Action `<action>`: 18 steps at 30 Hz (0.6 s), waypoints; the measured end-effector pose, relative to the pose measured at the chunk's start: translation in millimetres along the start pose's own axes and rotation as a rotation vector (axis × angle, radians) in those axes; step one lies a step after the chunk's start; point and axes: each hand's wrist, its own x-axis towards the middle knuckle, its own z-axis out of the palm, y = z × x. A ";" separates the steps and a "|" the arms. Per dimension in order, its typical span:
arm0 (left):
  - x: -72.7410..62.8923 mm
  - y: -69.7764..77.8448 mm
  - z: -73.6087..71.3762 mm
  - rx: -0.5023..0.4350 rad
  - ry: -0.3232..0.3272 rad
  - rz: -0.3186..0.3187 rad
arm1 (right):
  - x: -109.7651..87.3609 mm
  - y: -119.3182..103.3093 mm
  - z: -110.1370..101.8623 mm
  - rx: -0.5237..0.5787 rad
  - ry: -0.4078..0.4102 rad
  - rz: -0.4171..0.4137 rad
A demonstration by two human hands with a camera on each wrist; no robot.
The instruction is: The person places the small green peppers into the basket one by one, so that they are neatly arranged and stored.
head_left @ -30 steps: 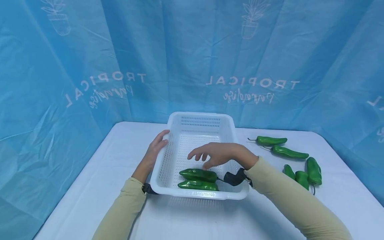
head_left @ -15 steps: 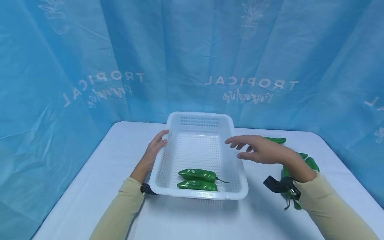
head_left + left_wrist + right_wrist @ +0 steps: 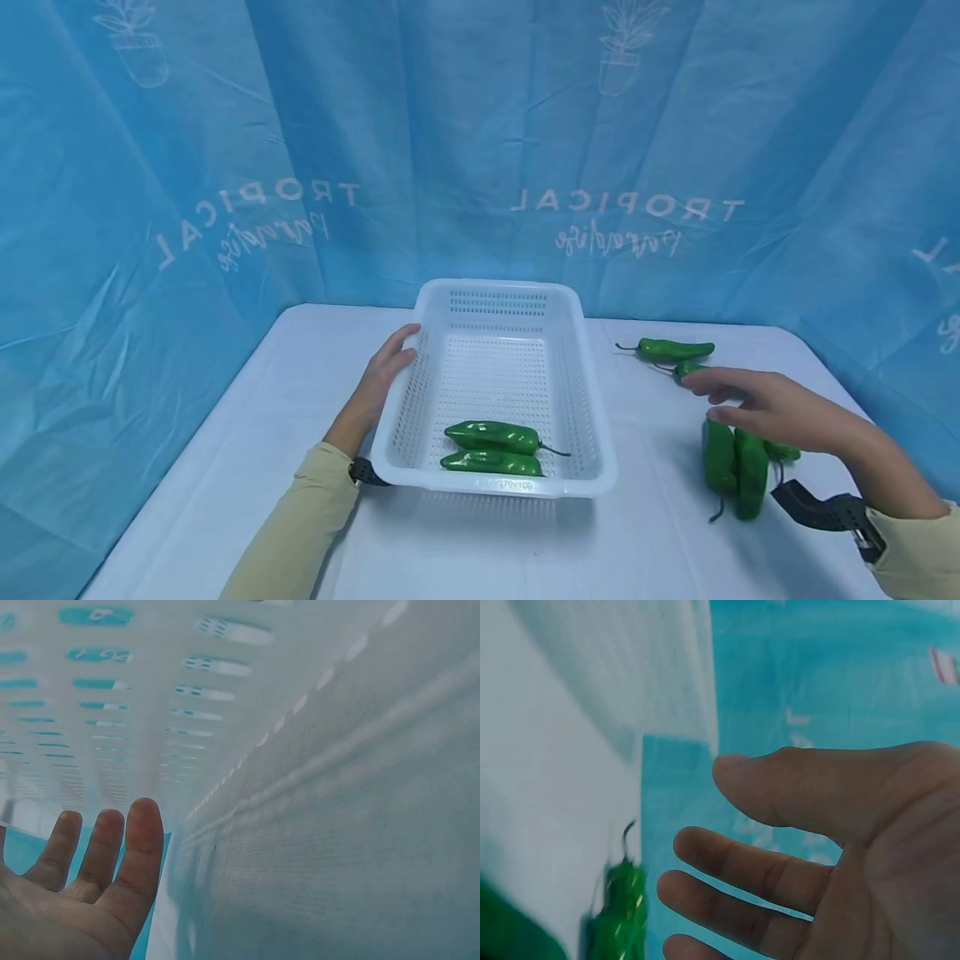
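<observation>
inside basket (image 3: pixel 495 375) — glossy green peppers (image 3: pixel 492 435)

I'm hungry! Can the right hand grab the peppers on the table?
Probably yes: the right hand holds nothing and hovers close to the nearest peppers, with nothing seeming to block it.

Behind the counter's (image 3: pixel 480 558) far edge, the curtain (image 3: pixel 480 125). Near the counter's middle, the basket (image 3: pixel 495 375); inside, along its near end, two peppers (image 3: pixel 491 436) side by side. At its left rim, the left hand (image 3: pixel 378 379). Toward the far right corner, two peppers (image 3: pixel 675 350), one before the other; nearer the front, three more (image 3: pixel 720 458). The right hand (image 3: pixel 787 408) overlaps both groups.
</observation>
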 end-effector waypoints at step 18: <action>0.1 -0.1 -1.5 0.012 -0.002 -0.018 | -11.6 40.1 29.8 0.018 -0.049 0.172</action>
